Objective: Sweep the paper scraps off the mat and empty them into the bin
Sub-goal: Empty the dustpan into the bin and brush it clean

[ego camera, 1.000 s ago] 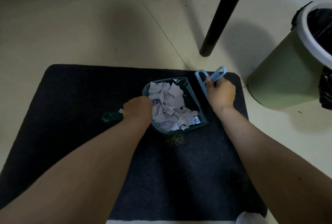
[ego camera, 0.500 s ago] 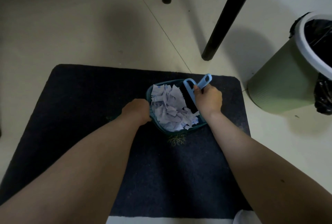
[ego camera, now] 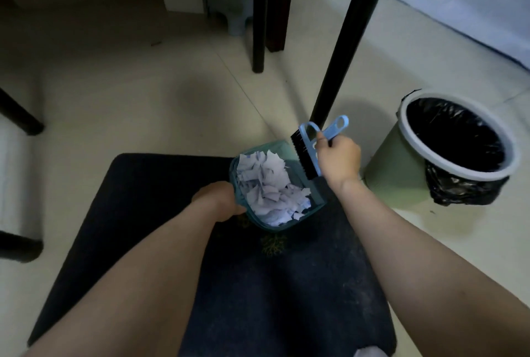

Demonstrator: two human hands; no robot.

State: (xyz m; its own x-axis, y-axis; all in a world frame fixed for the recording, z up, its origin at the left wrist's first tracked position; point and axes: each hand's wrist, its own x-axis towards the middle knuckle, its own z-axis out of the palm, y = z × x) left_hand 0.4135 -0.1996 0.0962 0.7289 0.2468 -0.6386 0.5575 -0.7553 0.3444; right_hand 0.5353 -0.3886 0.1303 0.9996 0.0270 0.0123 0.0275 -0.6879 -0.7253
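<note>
The left hand (ego camera: 218, 199) grips the teal dustpan (ego camera: 315, 199) above the dark mat (ego camera: 143, 199), a heap of paper scraps (ego camera: 266, 184) piled inside. The right hand (ego camera: 339, 159) curls round the blue brush (ego camera: 308, 150) at the pan's far edge. The green bin (ego camera: 393, 176), lined with a black bag (ego camera: 459, 133), stands on the floor just right.

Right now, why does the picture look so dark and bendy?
Head view: dim light leaves the mat nearly black, while the paper scraps stand out pale; a soft shadow lies on the floor; the wide lens bends the table leg, and the edges look blurry.
</note>
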